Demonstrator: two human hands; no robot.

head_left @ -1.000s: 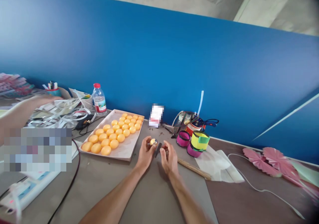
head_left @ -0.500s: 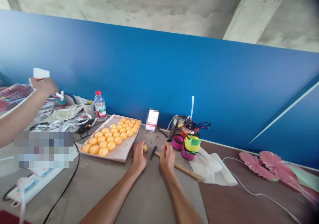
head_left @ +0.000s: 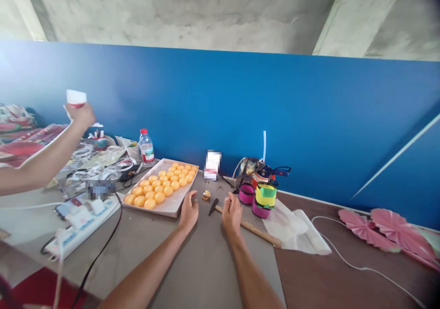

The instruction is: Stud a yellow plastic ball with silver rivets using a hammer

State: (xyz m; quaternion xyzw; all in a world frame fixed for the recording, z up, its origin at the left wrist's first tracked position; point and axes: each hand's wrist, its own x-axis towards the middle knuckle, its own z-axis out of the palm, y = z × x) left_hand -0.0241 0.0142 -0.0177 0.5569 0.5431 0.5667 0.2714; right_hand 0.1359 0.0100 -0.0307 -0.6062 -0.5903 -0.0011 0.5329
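My left hand [head_left: 189, 210] rests on its side on the grey tabletop, right of the tray of orange balls. Its fingers are loosely curled and apart, holding nothing. Just beyond its fingertips sits a small round brown-and-gold thing [head_left: 206, 195], too small to name surely. My right hand [head_left: 232, 212] is at the hammer [head_left: 261, 234], covering part of the wooden handle. Its fingers curl loosely forward, with no grip on the handle visible. The dark hammer head points toward the small round thing. Several orange balls [head_left: 158, 197] lie in rows in the shallow tray [head_left: 172, 210].
Yellow and magenta rolls [head_left: 265, 196] stand right of my right hand, beside white sheeting [head_left: 292, 228]. A phone [head_left: 212, 166] leans at the blue partition [head_left: 213, 102]. Left are a bottle [head_left: 146, 147], a power strip [head_left: 82, 228], cables and another person's hand [head_left: 80, 115] holding a white-and-red object.
My left hand has drawn back from the small round thing, leaving it uncovered. My right hand and the hammer look unchanged. The other person's hand has risen slightly, and the view has shifted a little.
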